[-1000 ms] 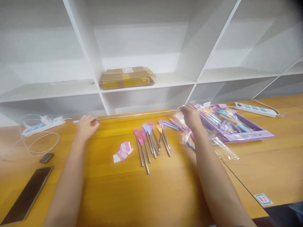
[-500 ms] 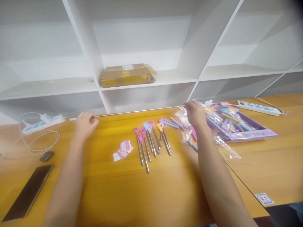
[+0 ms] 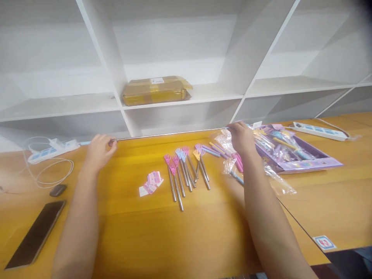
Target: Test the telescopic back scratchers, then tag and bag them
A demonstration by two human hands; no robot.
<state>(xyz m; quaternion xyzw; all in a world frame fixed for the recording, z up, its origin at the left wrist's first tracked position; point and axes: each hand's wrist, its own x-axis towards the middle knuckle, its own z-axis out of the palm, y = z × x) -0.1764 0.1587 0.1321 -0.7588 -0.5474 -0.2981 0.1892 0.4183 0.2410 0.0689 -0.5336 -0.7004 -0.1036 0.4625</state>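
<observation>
Stretched between my hands is a telescopic back scratcher [image 3: 171, 134], its thin metal rod drawn out long over the back of the table. My left hand [image 3: 100, 151] is closed around one end, with a light blue handle tip showing past it. At the other end, my right hand [image 3: 241, 136] pinches a bit of light blue; the rest there is hidden by my fingers. Below the rod lie several back scratchers [image 3: 181, 170] with pink, blue, purple and orange hand-shaped heads and short metal rods. Several coloured handle tubes [image 3: 213, 150] lie left of my right hand.
A purple display box [image 3: 314, 164] of wrapped scratchers stands right, with clear plastic wrappers [image 3: 280, 182] beside it. Small pink cards [image 3: 152, 183] lie mid-table. Leftward are a phone [image 3: 36, 234], a dark small case [image 3: 58, 190] and a power strip [image 3: 54, 151]. A taped carton [image 3: 155, 91] sits on the shelf.
My right hand has moved a little to the right and my left hand slightly left, so the rod spans a bit wider. Both keep their hold. The view has shifted slightly.
</observation>
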